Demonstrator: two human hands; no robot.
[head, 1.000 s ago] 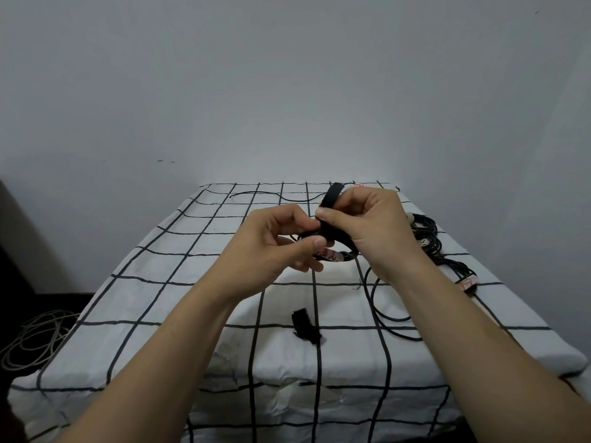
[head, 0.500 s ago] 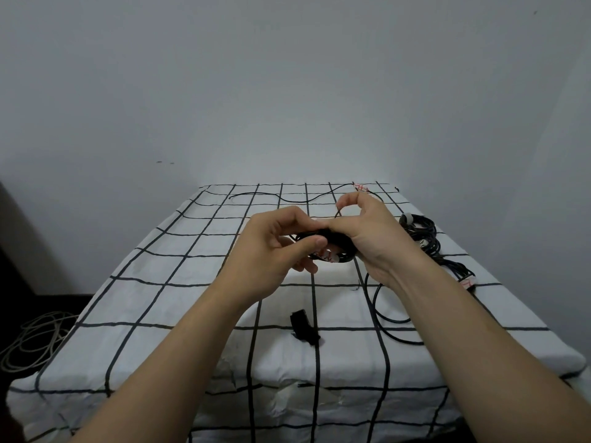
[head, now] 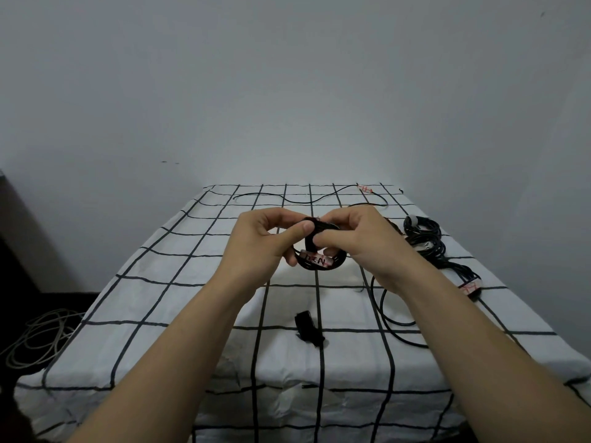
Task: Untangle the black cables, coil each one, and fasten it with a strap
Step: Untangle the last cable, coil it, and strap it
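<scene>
Both hands are up over the middle of the tabletop [head: 192,298], working on one small black coil [head: 335,262]. It's held in the air between them, not resting on the checked cloth.

The left hand [head: 262,244] has its fingers curled round the coil's left side, with the thumb pressed on top right where the strap [head: 309,241] crosses. The right hand [head: 364,244] is pinching that strap from the other side, fingers curled in tight. The strap looks wrapped round the coil, but I can't tell if it's actually fastened. A white label [head: 315,259] with some writing sits on the coil's lower edge.

The other stuff lying around:
- A spare strap [head: 308,329] lies on the cloth near the front edge, below the hands.
- A loose cable [head: 394,336] curves under the right forearm.
- A bundle [head: 422,231] of coiled black cables sits along the right edge, with a tagged end trailing toward the front.
- A thin cable [head: 307,203] snakes across the far end.
- A white cord [head: 35,337] is heaped on the floor to the left.
</scene>
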